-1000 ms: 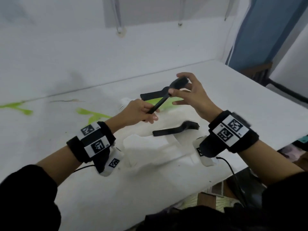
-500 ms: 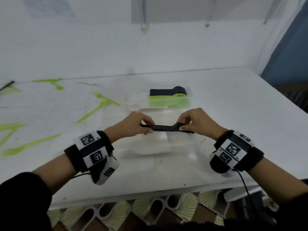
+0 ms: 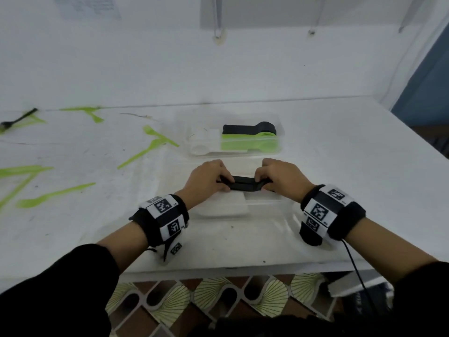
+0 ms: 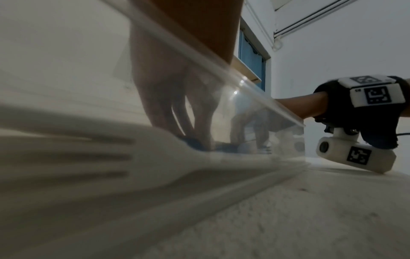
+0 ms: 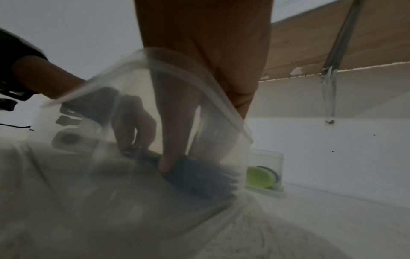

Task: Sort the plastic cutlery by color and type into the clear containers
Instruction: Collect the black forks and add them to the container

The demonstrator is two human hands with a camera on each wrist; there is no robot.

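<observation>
A small stack of black forks [image 3: 245, 186] lies level inside the near clear container [image 3: 288, 216]. My left hand [image 3: 224, 184] pinches its left end and my right hand [image 3: 263, 183] pinches its right end. Through the container wall, the right wrist view shows my right fingertips [image 5: 165, 166] on the black forks [image 5: 195, 182]. White forks [image 3: 223, 203] lie in the same container, nearer me, and show large as a white fork [image 4: 93, 157] in the left wrist view. The far clear container [image 3: 194, 132] holds black spoons [image 3: 250, 128], green spoons [image 3: 245, 142] and white spoons [image 3: 206, 148].
Several loose green pieces lie on the white table at the left, among them a green fork [image 3: 159, 136] and a green knife [image 3: 56, 195]. A black fork [image 3: 17, 120] rests at the far left. The table's front edge [image 3: 218, 269] is just behind my wrists.
The black forks were held up in the air a second ago. Both hands have since brought them down level into the near container and lowered them a little more.
</observation>
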